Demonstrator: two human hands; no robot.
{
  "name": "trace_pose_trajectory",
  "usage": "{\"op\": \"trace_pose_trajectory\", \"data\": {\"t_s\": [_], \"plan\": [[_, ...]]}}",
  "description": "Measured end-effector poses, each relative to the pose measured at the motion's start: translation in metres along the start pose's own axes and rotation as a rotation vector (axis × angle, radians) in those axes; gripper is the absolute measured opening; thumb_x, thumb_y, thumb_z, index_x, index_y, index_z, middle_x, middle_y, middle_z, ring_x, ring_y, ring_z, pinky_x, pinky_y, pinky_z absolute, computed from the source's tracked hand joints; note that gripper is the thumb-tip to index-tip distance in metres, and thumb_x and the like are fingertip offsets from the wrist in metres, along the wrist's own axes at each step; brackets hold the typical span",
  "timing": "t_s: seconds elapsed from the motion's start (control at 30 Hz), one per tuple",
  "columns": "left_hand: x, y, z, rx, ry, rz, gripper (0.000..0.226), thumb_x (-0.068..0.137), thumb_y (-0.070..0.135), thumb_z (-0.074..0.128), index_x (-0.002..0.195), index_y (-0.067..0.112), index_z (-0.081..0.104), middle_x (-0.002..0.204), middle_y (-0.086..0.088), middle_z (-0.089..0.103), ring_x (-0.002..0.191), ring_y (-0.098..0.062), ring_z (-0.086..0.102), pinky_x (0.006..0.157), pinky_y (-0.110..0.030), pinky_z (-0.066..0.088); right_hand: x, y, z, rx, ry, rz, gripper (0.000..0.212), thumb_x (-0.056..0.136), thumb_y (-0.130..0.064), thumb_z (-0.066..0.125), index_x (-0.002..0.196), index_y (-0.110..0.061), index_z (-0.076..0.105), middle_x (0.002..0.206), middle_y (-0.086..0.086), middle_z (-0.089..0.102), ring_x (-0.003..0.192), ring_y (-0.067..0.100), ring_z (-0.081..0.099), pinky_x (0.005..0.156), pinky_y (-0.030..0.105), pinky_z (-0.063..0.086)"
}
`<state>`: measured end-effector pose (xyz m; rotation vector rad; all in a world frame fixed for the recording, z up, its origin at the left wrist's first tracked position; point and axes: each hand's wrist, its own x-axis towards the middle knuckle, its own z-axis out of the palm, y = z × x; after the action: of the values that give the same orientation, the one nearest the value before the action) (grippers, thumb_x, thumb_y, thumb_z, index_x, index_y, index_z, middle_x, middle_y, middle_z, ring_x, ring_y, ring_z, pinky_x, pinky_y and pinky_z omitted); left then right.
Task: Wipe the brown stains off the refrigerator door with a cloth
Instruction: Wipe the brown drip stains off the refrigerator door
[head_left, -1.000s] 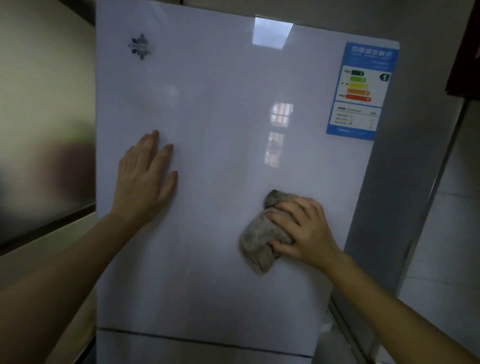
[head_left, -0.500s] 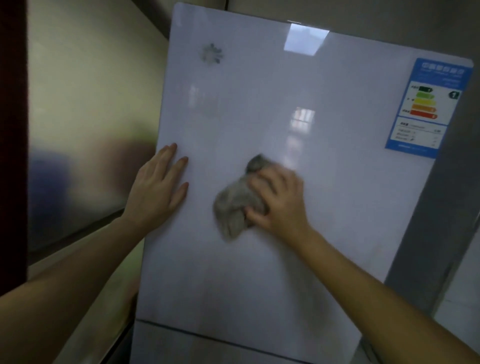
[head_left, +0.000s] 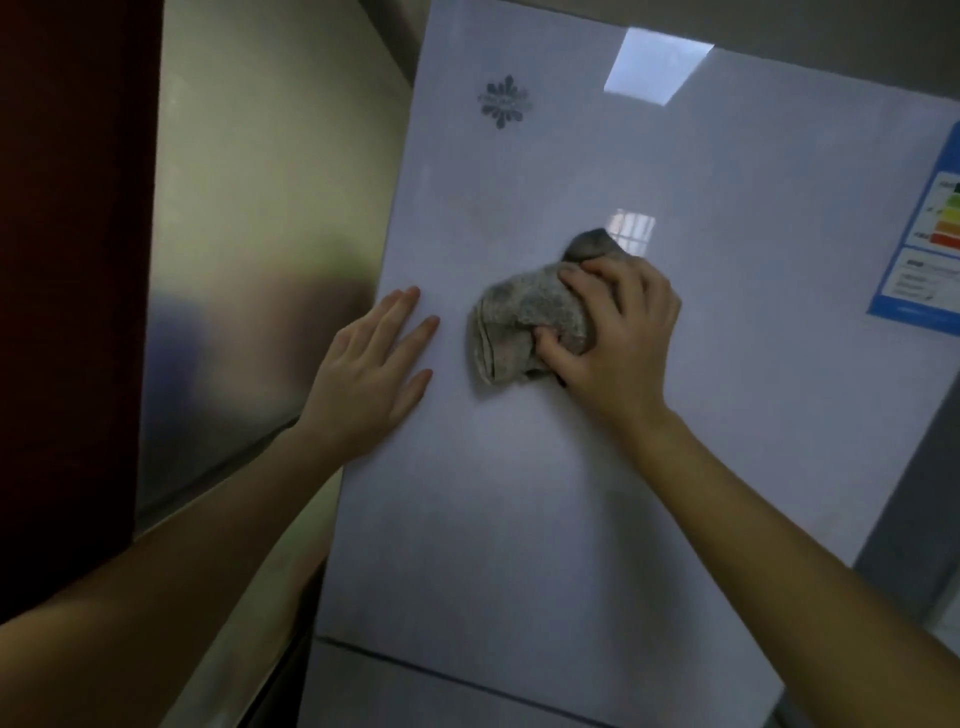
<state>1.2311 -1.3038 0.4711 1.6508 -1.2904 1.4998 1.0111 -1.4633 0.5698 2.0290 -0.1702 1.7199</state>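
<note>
The glossy white refrigerator door (head_left: 545, 519) fills most of the view. My right hand (head_left: 618, 338) presses a crumpled grey cloth (head_left: 519, 322) against the door's middle. My left hand (head_left: 371, 379) lies flat with its fingers spread on the door near its left edge, a short gap left of the cloth. I see no brown stains on the visible door surface; faint smears show above the cloth.
A grey emblem (head_left: 503, 101) sits near the door's top left. An energy label (head_left: 930, 249) is stuck at the right edge. A shiny wall (head_left: 249, 260) stands to the left. A seam to a lower door (head_left: 467, 675) runs across the bottom.
My right hand has slid the cloth leftward and upward across the door, closer to my left hand. The view has swung left. My left hand stays flat on the door.
</note>
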Motion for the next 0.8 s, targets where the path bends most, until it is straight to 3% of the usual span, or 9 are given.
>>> {"op": "trace_pose_trajectory", "data": {"t_s": [0.1, 0.27, 0.37, 0.47, 0.67, 0.8], "plan": [[-0.002, -0.006, 0.000, 0.015, 0.018, 0.046, 0.052, 0.102, 0.037, 0.046, 0.147, 0.011, 0.045, 0.158, -0.018, 0.035, 0.146, -0.032, 0.036, 0.112, -0.039, 0.036, -0.037, -0.022, 0.016, 0.019, -0.072, -0.093, 0.051, 0.082, -0.046, 0.077, 0.122, -0.016, 0.072, 0.129, 0.010, 0.066, 0.127, 0.034, 0.049, 0.106, 0.048, 0.036], [-0.002, -0.004, 0.002, 0.011, 0.026, 0.036, 0.052, 0.101, 0.034, 0.046, 0.147, 0.010, 0.045, 0.157, -0.019, 0.036, 0.145, -0.033, 0.037, 0.110, -0.041, 0.037, -0.159, -0.045, 0.027, 0.100, -0.369, -0.509, 0.050, 0.088, -0.049, 0.073, 0.126, -0.017, 0.071, 0.134, 0.010, 0.063, 0.125, 0.035, 0.055, 0.105, 0.049, 0.042], [-0.002, -0.002, 0.002, -0.003, 0.027, 0.024, 0.051, 0.102, 0.033, 0.045, 0.147, 0.010, 0.045, 0.158, -0.019, 0.035, 0.146, -0.033, 0.035, 0.111, -0.042, 0.036, -0.192, -0.042, 0.019, 0.111, -0.438, -0.608, 0.042, 0.090, -0.046, 0.072, 0.122, -0.019, 0.075, 0.129, 0.008, 0.070, 0.123, 0.033, 0.063, 0.103, 0.046, 0.048], [-0.002, -0.002, 0.003, -0.009, 0.031, 0.015, 0.051, 0.101, 0.033, 0.045, 0.147, 0.010, 0.045, 0.158, -0.019, 0.035, 0.146, -0.033, 0.035, 0.111, -0.043, 0.037, -0.166, -0.031, 0.014, 0.070, -0.405, -0.554, 0.048, 0.088, -0.050, 0.075, 0.123, -0.018, 0.074, 0.130, 0.009, 0.069, 0.123, 0.033, 0.060, 0.101, 0.046, 0.046], [-0.004, -0.004, 0.002, -0.020, 0.025, 0.014, 0.051, 0.102, 0.034, 0.046, 0.146, 0.011, 0.046, 0.158, -0.018, 0.036, 0.146, -0.032, 0.035, 0.109, -0.043, 0.039, -0.071, -0.037, 0.016, 0.021, -0.123, -0.058, 0.049, 0.083, -0.045, 0.078, 0.121, -0.016, 0.073, 0.129, 0.011, 0.066, 0.127, 0.032, 0.048, 0.104, 0.047, 0.037], [-0.004, 0.000, 0.000, -0.060, 0.013, -0.008, 0.050, 0.102, 0.034, 0.045, 0.145, 0.010, 0.046, 0.157, -0.019, 0.036, 0.146, -0.033, 0.035, 0.111, -0.044, 0.039, -0.097, -0.069, 0.037, 0.046, -0.156, -0.090, 0.047, 0.082, -0.044, 0.078, 0.118, -0.015, 0.074, 0.128, 0.011, 0.067, 0.128, 0.033, 0.049, 0.104, 0.048, 0.037]]}}
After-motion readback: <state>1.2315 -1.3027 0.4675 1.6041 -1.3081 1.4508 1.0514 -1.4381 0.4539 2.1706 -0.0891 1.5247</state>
